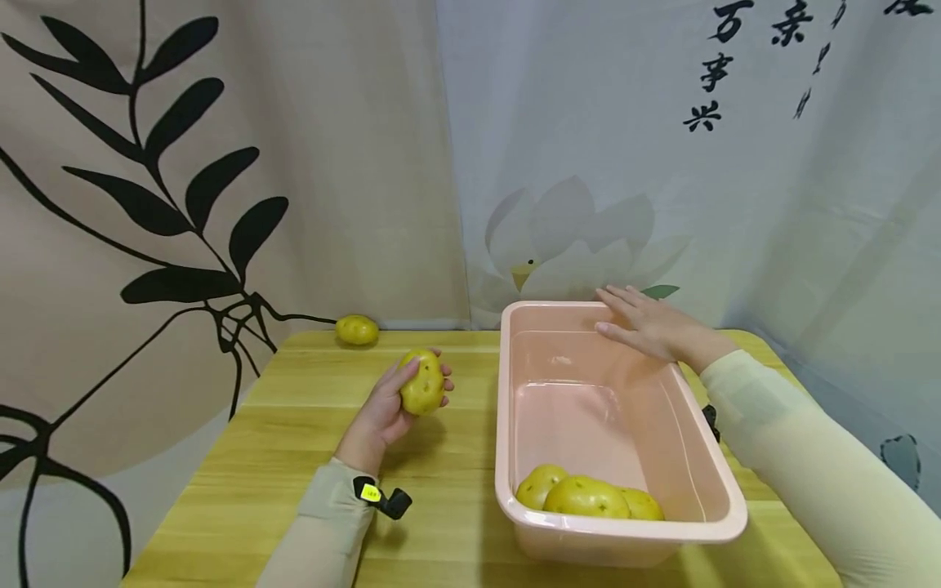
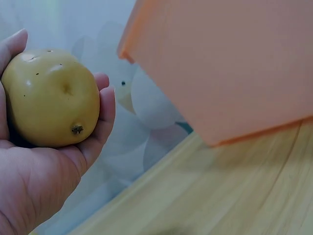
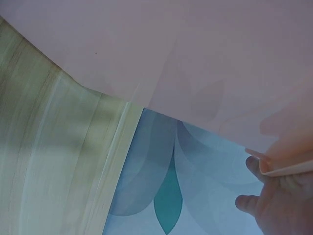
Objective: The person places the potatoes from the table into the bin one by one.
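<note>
My left hand (image 1: 390, 400) grips a yellow potato (image 1: 422, 384) above the table, left of a pink plastic basin (image 1: 510, 425). In the left wrist view, the fingers and palm cradle this potato (image 2: 51, 100), whose dark eyes show. Across the basin's far right corner rests my right hand (image 1: 654, 327), fingers fairly straight over the rim. The right wrist view catches part of that hand (image 3: 283, 205) against the basin's rim (image 3: 288, 166). Several potatoes (image 1: 586, 496) lie at the near end inside the basin, partly hidden by the near wall.
Another yellow potato (image 1: 357, 330) sits at the table's far left edge. The wooden table (image 1: 272, 482) ends at a printed curtain (image 1: 367, 163) behind it. The basin stands on the table's right half, its high walls rising between the hands.
</note>
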{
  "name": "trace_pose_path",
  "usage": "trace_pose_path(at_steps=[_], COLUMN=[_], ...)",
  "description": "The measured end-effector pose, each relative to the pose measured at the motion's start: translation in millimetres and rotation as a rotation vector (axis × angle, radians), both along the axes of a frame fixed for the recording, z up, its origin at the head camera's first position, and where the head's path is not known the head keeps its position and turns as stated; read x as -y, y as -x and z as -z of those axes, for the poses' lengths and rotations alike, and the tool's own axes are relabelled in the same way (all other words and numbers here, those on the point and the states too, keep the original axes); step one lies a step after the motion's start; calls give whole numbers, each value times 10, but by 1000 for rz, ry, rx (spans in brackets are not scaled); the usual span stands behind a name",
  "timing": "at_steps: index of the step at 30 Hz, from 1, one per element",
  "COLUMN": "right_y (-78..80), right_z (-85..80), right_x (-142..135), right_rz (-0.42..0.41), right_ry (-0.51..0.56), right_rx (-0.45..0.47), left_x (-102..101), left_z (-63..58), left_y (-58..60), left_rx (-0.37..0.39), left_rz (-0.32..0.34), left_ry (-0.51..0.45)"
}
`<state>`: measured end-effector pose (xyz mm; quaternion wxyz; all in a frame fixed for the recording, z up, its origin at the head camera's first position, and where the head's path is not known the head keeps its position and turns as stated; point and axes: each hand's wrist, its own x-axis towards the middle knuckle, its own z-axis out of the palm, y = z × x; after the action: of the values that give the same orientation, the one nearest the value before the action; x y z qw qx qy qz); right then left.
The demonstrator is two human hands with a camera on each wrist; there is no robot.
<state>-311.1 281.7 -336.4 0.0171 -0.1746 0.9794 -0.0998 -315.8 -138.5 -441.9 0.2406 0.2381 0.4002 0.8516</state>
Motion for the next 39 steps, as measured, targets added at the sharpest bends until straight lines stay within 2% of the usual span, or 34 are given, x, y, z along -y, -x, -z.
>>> trace_pose_path(at_steps=[11, 21, 28, 39], right_y=[34, 42, 42, 20], right_z=[3, 15, 10, 2], right_x=[-8, -35, -35, -31], right_rz=[-6, 5, 10, 7], right_ry=[-12, -8, -17, -21], right_rx=[8, 28, 32, 48], left_x=[-137, -251, -322, -425], left_z=[-246, -364, -472, -763], left_y=[-155, -251, -279, -317], left_rx=[-92, -122, -182, -259], left_rz=[84, 130, 148, 192], left_ry=[-50, -34, -35, -28])
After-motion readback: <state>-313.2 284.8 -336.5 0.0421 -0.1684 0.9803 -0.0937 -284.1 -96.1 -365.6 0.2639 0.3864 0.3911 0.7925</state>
